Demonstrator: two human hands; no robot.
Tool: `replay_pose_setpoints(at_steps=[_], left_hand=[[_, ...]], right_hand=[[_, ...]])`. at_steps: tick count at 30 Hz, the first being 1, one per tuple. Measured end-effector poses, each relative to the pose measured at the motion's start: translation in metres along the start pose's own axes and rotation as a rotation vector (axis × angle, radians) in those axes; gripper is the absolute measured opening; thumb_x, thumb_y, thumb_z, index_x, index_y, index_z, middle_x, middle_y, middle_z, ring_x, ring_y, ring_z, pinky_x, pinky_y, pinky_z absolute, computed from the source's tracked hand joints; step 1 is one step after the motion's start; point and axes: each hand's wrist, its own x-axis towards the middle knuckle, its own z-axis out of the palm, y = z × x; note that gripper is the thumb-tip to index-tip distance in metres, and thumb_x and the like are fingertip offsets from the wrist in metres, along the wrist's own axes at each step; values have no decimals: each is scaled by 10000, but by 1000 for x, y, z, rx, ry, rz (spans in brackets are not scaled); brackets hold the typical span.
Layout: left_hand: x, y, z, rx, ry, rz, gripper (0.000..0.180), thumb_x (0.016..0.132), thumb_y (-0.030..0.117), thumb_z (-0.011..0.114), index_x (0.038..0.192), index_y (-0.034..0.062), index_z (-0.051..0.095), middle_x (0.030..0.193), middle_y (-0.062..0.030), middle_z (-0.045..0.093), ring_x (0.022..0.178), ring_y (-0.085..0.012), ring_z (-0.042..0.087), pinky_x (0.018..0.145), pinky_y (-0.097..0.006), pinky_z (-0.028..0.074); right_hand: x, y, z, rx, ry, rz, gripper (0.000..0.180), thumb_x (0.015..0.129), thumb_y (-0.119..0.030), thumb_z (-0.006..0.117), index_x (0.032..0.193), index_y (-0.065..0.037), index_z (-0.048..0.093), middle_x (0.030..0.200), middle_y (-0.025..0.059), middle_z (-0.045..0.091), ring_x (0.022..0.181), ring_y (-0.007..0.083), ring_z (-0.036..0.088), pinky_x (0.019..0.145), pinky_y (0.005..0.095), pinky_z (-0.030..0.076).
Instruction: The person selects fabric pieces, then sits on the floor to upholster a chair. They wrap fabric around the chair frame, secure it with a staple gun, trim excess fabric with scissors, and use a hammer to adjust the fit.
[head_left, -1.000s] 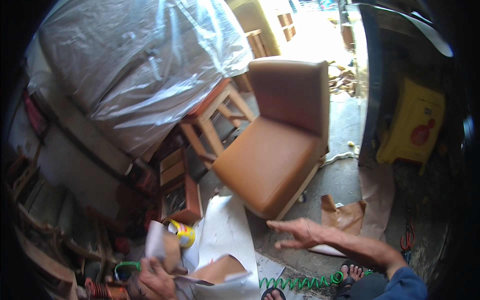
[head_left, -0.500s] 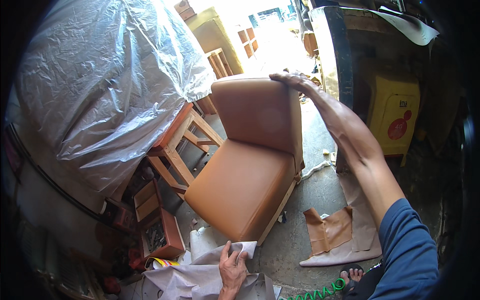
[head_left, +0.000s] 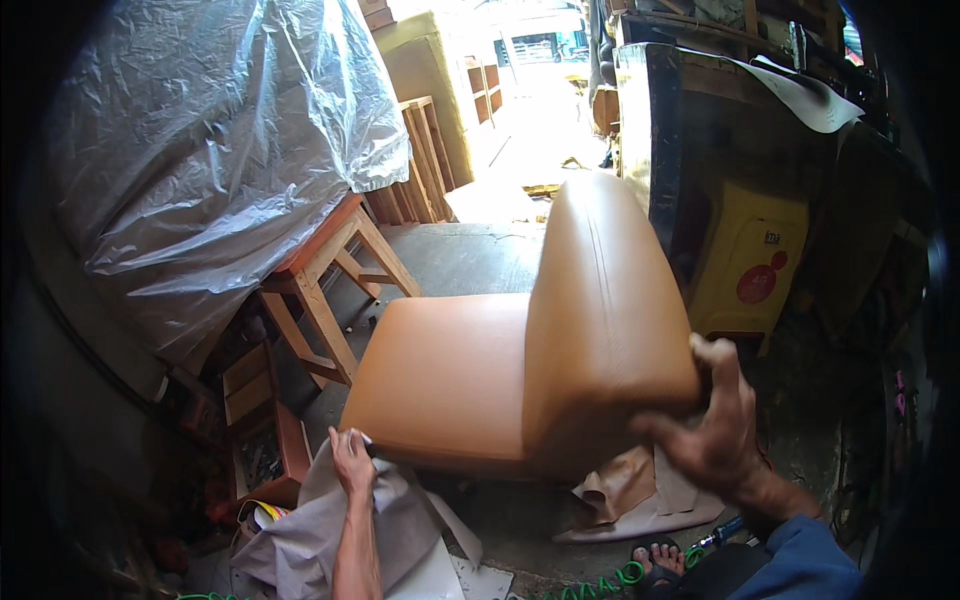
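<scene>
A low armless chair (head_left: 440,365) in tan leather-like upholstery stands before me, its seat to the left and its thick padded backrest (head_left: 605,280) to the right. My left hand (head_left: 353,462) is closed round the seat's near left corner, just above a draped grey-beige sheet of upholstery material (head_left: 310,530). At the backrest's near right side, my right hand (head_left: 722,425) has thumb and fingers spread wide, close against the cover. It is slightly blurred, and contact is hard to judge. The chair's underside is mostly hidden.
A wooden stool (head_left: 335,270) stands left of the chair, beside clear plastic sheeting (head_left: 240,140). An open tool box (head_left: 290,455) lies near my left arm. Tan scraps (head_left: 620,485) and a coiled green hose (head_left: 590,588) lie near my foot. Right stands a yellow plastic stool (head_left: 750,260).
The chair has turned, bringing its backrest to the right and nearer me. My right hand has come down from the backrest's top; my left has moved from the loose sheet to the seat corner.
</scene>
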Motion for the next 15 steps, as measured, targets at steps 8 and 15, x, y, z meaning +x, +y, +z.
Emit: replay_pose_setpoints(at_steps=[8, 15], left_hand=[[31, 61, -44, -326, 73, 97, 453, 1055, 415, 544, 857, 10, 594, 807, -61, 609, 744, -157, 550, 728, -324, 474], [-51, 177, -334, -204, 444, 206, 450, 1083, 393, 513, 815, 35, 561, 740, 52, 530, 739, -38, 456, 676, -234, 415]], right_hand=[[-35, -93, 82, 469, -317, -682, 630, 905, -94, 683, 1448, 44, 396, 927, 91, 539, 695, 193, 636, 539, 331, 579], [20, -178, 130, 741, -755, -696, 656, 880, -171, 701, 1447, -9, 414, 1200, 200, 541, 868, 351, 690, 701, 464, 591]])
